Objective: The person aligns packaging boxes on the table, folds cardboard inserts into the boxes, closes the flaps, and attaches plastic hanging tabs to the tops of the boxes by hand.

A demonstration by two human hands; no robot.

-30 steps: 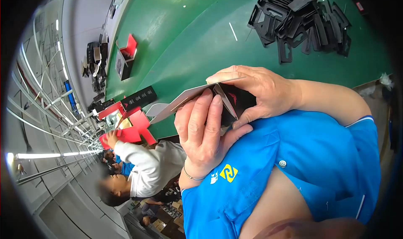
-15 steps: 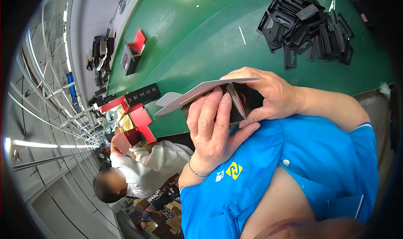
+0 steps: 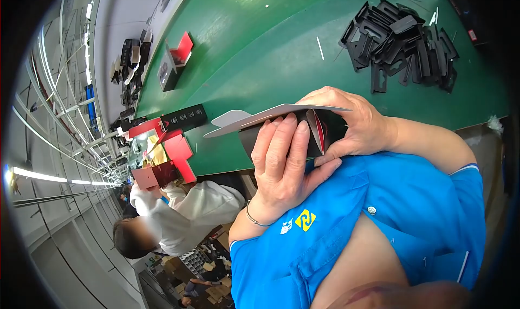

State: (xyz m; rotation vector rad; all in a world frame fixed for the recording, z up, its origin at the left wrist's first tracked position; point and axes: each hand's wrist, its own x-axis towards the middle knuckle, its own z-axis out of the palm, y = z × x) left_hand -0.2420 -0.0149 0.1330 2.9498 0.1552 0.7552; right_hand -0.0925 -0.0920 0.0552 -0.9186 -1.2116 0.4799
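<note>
A black cardboard box [image 3: 247, 141] with a pale grey flap panel [image 3: 276, 114] and a small red-lined end flap [image 3: 319, 133] is held just in front of my chest. My left hand [image 3: 281, 162] presses its closed fingers flat against the box's near side. Around the other end wraps my right hand [image 3: 365, 122], thumb at the near lower corner and fingers behind the grey panel. The box's far side is hidden by the panel and my hands.
A pile of black slotted hang-tab pieces [image 3: 401, 46] lies on the green table [image 3: 271, 49]. Left are an open red-lined box [image 3: 174, 62], a black box [image 3: 185, 118] and red card pieces [image 3: 179, 152]. A co-worker in a white top [image 3: 200, 211] handles a reddish card box [image 3: 154, 176].
The box and both my hands sit slightly further right in view. The red-lined end flap shows more of its inside. The co-worker's card box has turned, and the whole view has shifted a little.
</note>
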